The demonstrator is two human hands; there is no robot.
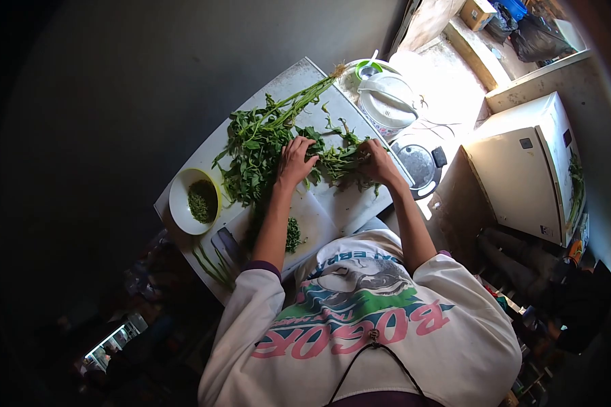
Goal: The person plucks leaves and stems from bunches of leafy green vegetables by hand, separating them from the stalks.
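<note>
A large bunch of leafy greens (248,146) lies across the white table (183,178), its rooted stems pointing to the far corner. My left hand (297,163) is at the near right side of this bunch, its fingers curled on leaves. To the right, my right hand (379,164) is closed on stems of a smaller bunch of greens (339,159); its fingertips are partly hidden. Nearer to me, chopped greens (293,235) lie on a white cutting board (317,220). What looks like a wide knife blade (227,243) rests left of my left forearm.
A bowl (180,203) with chopped greens stands at the table's left edge, near long green stalks (214,266). Beyond the right edge are a white lidded container (389,102), a green cup (368,70) and a round dark-lidded pot (415,166). A small white fridge (512,169) stands farther right.
</note>
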